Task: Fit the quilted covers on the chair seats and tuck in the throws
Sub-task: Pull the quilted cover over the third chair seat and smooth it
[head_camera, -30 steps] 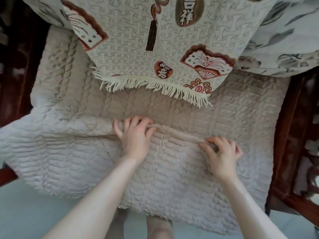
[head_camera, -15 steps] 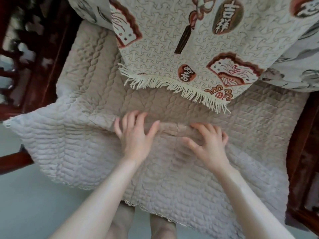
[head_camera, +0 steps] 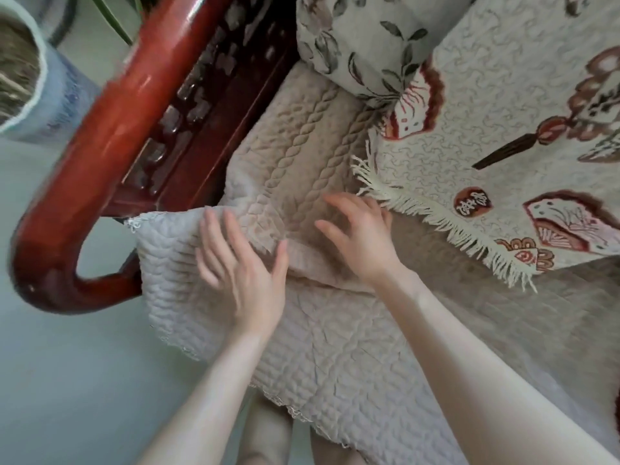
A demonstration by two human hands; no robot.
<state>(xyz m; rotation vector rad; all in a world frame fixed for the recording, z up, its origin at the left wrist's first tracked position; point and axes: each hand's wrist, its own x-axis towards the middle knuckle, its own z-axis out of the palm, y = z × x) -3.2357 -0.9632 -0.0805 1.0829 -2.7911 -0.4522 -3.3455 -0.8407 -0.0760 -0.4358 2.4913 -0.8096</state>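
A single head-worn camera looks steeply down from close above the chair seat (head_camera: 302, 156), tilted toward its left armrest (head_camera: 110, 129), with floor (head_camera: 67, 380) below.

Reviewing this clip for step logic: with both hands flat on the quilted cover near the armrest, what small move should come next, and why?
Probably slide the left hand toward the wooden armrest, pressing the quilted cover down over the seat's front edge. Its corner stands bunched beside the armrest and a fold runs under the right hand, so this side looks unsettled.

Both hands, left (head_camera: 243, 273) and right (head_camera: 360, 239), flat on quilted cover (head_camera: 335, 357) beside fringed throw (head_camera: 486, 135).
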